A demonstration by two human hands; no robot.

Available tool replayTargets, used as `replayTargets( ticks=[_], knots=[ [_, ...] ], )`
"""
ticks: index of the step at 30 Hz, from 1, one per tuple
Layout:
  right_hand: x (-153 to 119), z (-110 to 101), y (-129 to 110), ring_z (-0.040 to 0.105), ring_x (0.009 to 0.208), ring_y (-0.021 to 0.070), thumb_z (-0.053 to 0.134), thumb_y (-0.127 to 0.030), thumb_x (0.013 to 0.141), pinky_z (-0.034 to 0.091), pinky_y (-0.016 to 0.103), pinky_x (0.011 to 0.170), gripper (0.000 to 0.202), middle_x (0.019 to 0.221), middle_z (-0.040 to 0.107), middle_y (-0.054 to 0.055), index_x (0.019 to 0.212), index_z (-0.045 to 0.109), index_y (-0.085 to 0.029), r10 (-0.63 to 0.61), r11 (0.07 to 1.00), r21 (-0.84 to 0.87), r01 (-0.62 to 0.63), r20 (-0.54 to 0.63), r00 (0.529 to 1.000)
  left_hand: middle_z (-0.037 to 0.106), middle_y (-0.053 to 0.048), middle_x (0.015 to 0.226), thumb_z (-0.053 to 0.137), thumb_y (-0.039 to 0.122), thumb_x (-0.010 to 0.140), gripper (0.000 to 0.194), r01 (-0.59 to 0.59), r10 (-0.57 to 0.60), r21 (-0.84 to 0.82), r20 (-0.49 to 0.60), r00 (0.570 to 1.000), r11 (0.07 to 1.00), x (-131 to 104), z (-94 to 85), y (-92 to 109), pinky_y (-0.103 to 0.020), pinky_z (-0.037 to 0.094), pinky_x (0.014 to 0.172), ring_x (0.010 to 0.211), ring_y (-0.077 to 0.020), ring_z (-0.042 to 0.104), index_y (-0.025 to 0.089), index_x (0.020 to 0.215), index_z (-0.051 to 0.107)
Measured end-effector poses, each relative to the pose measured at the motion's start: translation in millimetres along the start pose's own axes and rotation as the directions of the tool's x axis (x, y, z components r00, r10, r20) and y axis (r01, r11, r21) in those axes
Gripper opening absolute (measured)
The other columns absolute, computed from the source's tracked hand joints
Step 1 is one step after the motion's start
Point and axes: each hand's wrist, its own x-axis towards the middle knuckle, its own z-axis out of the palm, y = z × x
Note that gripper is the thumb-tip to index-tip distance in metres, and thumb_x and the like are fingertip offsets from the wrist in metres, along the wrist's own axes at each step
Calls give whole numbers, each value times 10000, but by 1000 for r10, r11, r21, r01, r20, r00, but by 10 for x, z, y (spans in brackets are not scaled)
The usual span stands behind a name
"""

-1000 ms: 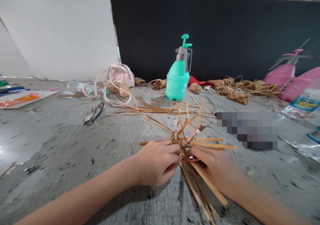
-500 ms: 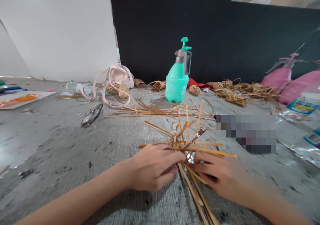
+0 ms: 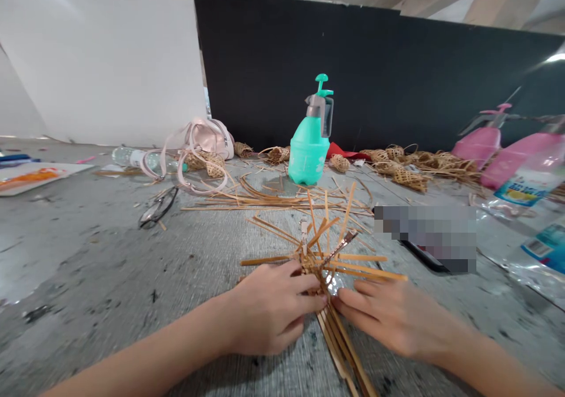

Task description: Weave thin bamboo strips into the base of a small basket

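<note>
A small weaving of tan bamboo strips (image 3: pixel 344 338) lies on the grey table in front of me, its loose ends fanning out from a tight centre. My left hand (image 3: pixel 276 308) is closed at the near left of that centre, fingers gripping the strips. On the opposite side, my right hand (image 3: pixel 388 317) has its fingertips pinched at the edge of the bundle running toward me. A pale flat clip (image 3: pixel 304 235) and a patterned metallic clip (image 3: pixel 339 248) stand out from the far side. Something silvery (image 3: pixel 334 282) shines between my hands; its shape is partly hidden.
Beyond the weaving lie loose strips (image 3: pixel 265 200) and a green spray bottle (image 3: pixel 309 149). Small woven baskets (image 3: pixel 410 179) line the back by pink spray bottles (image 3: pixel 479 146). A blurred-out dark object (image 3: pixel 430 264) is at right; glasses (image 3: pixel 158 208) and a pink bag (image 3: pixel 212 138) are at left.
The near strips, spread apart before, now lie closer together in one bundle. My left fingers have shifted down along them, and my right fingertips have moved slightly toward me. The view has tilted slightly.
</note>
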Motion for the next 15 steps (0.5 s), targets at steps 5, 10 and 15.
replayTargets(
  ticks=[5,10,15],
  knots=[
    [16,-14,40,513,586,140,270,-122,922,355,277,491,335,754,607,11,853,590,-189,-37,999,24,34,94,995,594,-10,1046,472,140,807,256,-2,2,-12,-9,1000,1000,7,1,-23,-299,406,815,953,-216,488,207,1035,567],
    [-41,3,8,545,657,166,276,-101,900,413,296,571,314,863,623,35,978,573,-171,16,996,80,-29,159,987,595,-7,1061,468,150,814,257,4,-4,-12,5,1000,1000,10,2,-14,-308,407,817,964,-219,483,200,1048,561],
    [-61,16,-8,566,694,167,314,-103,886,433,288,571,288,982,623,30,1039,541,-194,34,997,55,-46,191,981,569,20,1134,471,129,801,247,20,-20,-26,7,1000,999,-3,-4,9,-306,410,847,983,-219,471,192,1025,553]
  ],
)
